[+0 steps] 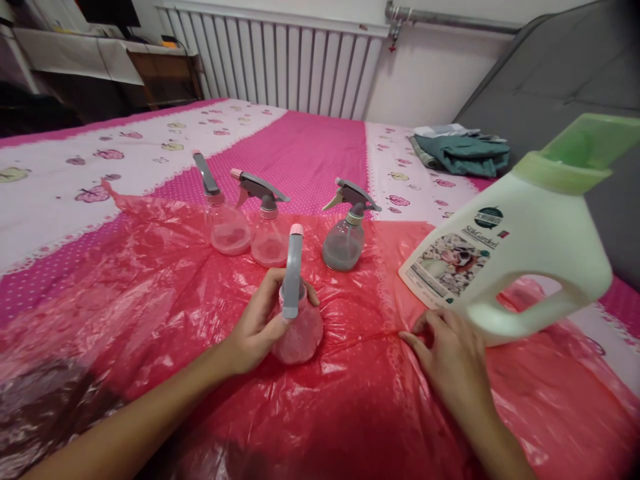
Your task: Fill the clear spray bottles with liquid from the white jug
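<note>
My left hand is wrapped round a small clear pink spray bottle with a grey trigger head, standing on a red plastic sheet. My right hand rests on the sheet, fingers bent and pinching the plastic near the base of a large white detergent jug with a green cap, which lies tilted on its side. Behind stand three more spray bottles: two pink ones and a grey one.
The red sheet covers a bed with a pink and white patterned cover. Folded teal and white cloth lies at the back right. A grey headboard rises on the right; a white radiator lines the far wall.
</note>
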### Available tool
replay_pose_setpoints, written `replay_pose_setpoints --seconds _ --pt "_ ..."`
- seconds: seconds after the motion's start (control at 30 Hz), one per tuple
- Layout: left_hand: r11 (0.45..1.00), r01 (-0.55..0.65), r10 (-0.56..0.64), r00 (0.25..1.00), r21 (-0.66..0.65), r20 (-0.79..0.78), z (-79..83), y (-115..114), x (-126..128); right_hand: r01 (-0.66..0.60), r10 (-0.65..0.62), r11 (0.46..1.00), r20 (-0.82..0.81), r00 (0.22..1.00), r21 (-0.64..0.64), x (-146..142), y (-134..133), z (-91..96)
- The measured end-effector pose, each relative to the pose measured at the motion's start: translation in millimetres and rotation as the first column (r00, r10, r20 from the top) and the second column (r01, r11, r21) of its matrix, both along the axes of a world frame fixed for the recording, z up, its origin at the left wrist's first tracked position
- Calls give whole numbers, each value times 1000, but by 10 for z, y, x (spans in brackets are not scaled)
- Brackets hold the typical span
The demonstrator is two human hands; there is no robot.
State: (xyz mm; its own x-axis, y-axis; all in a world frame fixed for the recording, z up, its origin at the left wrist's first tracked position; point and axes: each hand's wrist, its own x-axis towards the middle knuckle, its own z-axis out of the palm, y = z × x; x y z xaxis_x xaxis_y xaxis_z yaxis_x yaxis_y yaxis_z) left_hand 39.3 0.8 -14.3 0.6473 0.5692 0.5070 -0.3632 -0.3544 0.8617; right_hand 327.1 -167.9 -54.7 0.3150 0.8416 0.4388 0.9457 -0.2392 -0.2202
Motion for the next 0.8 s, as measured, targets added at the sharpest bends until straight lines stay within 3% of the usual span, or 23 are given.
replay_pose_setpoints --seconds 0.23,0.5,0.8 --pt "1000 -5 5 1000 23 -10 27 0 7 -52 52 999 -14 999 -12 -75 3 5" --pt "1000 4 -3 1000 9 -23 30 9 4 -10 8 999 -51 999 -40 -56 47 -15" --pt "1000 13 -13 999 0 -32 20 -1 -12 -55 46 989 -69 997 -135 -90 -43 -17"
